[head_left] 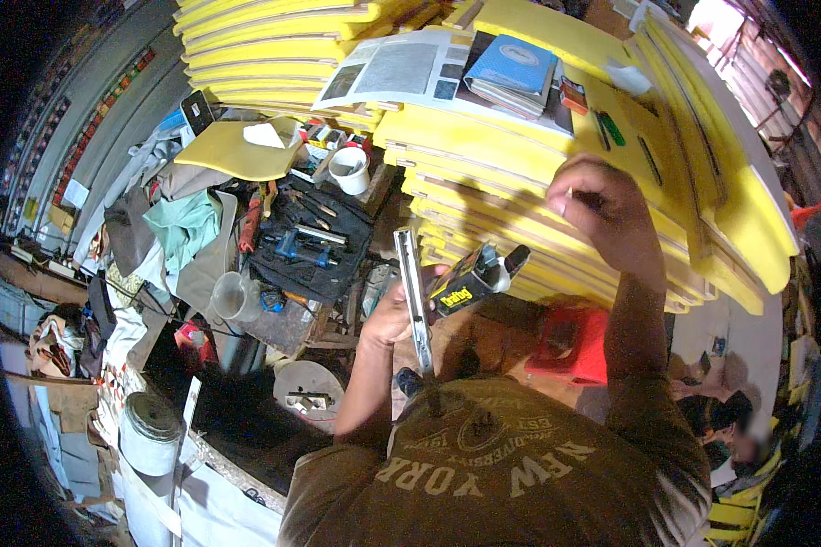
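My left hand (389, 316) is closed round a staple gun (466, 283) with a black body, yellow lettering and a long silver magazine rail (412, 296). The rail stands nearly upright in front of my chest, its channel facing up at me. Higher and to the right, my right hand (602, 205) is raised over the yellow foam panels (483, 155), apart from the tool. Its fingers are bent together in a pinch. A tiny pale spot shows at the fingertips, too small to name.
On the left bench lie a black cloth (292, 264) with hand tools, a blue clamp-like tool (296, 246), a white cup (348, 170) and a clear cup (235, 296). A blue book (511, 68) rests on the panels. A red plastic stool (570, 346) stands below; a fabric roll (152, 433) stands lower left.
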A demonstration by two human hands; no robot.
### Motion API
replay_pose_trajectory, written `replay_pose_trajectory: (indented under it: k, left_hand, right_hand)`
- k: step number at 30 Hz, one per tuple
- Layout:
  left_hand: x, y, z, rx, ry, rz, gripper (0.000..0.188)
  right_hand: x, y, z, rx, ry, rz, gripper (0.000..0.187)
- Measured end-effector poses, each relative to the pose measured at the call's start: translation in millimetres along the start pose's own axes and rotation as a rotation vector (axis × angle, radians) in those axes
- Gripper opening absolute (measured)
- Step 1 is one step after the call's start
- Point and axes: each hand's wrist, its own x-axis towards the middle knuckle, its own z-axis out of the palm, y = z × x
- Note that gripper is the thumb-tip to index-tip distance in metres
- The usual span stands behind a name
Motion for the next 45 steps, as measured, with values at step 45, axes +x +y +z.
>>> replay_pose_trajectory:
  k: [45]
  left_hand:
    - [14.3, -14.2, -18.3, 0.029, -0.149, -0.129, 0.046]
  right_hand:
    - [72.2, -15.7, 41.8, -0.009, -0.733, -0.061, 0.007]
